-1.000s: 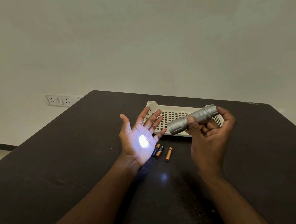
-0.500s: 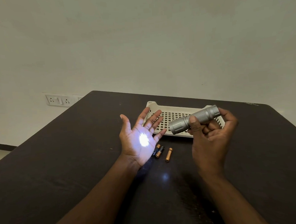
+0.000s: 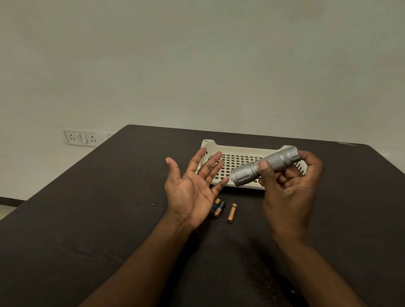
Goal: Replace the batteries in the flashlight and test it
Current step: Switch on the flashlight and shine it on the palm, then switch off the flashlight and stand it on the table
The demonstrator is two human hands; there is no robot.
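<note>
Silver flashlight (image 3: 265,165) is gripped in the right hand (image 3: 290,188), lying roughly sideways, head aimed left-down toward the left hand (image 3: 194,191), held wide open.

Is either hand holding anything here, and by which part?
The right hand holds the flashlight by its knurled barrel, thumb on top. The left hand is open, empty.
</note>
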